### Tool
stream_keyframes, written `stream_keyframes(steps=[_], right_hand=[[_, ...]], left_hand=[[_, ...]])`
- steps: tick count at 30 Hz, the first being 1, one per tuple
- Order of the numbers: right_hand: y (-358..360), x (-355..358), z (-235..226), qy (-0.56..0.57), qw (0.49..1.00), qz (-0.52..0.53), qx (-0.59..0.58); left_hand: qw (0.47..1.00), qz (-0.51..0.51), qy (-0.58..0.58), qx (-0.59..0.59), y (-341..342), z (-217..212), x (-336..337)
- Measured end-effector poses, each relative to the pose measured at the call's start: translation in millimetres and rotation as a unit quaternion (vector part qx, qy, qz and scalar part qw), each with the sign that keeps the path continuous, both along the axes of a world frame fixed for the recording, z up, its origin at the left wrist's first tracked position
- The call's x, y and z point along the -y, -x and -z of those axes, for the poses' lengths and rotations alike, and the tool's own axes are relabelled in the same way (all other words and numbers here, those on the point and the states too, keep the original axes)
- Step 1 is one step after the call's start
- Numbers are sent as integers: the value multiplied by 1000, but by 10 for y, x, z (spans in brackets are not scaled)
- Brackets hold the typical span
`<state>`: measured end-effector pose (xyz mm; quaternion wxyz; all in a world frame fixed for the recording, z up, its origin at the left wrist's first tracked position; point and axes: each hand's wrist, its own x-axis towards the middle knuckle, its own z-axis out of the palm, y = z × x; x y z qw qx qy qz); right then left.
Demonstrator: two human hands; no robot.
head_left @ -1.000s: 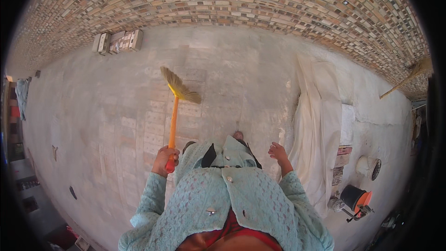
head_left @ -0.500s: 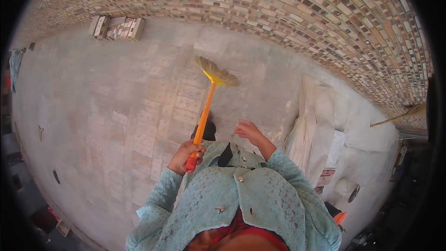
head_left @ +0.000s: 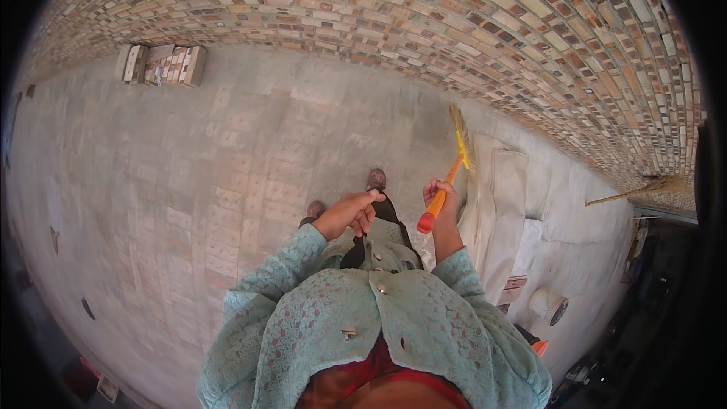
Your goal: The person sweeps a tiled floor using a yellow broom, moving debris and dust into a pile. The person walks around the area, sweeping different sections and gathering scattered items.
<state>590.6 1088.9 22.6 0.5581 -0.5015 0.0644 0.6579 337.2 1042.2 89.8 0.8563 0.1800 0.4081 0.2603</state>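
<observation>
A broom with an orange handle [head_left: 447, 187], a red end cap and a yellow head of straw bristles [head_left: 461, 136] slants up and away on my right. My right hand [head_left: 441, 198] is wrapped round the handle just above the red cap. The bristles are near the floor beside a pale folded sheet. In front of my waist, my left hand [head_left: 350, 214] holds nothing, its fingers loosely bent and apart. Below it, the toes of my two brown shoes [head_left: 376, 179] show on the floor.
A long brick wall [head_left: 341, 0] curves across the far side. Against it sits a stack of bricks [head_left: 165, 66] at far left. The pale sheet [head_left: 492, 204] lies on my right, with a white bucket [head_left: 547, 304] nearer. Another broom [head_left: 644, 189] leans at the far right.
The broom has passed from my left hand into my right and swung to the right. My left hand has let go and moved toward the middle. Both shoes now show.
</observation>
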Motion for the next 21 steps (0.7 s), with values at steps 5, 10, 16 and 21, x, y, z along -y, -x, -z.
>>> stream_keyframes(steps=[5,10,16,21], right_hand=[[-995,-856,571,22,1000,5,-21],[-1079,-1781,1044,68,998,13,9],[-531,-1959,1143,161,979,-117,-33],[58,-1612,894,171,924,-340,-32]], left_hand=[[943,-164,37,-286,584,234,314],[880,-231,151,-386,554,170,990],[879,-292,189,-325,111,246,1104],[884,-284,157,-337,114,350,1066]])
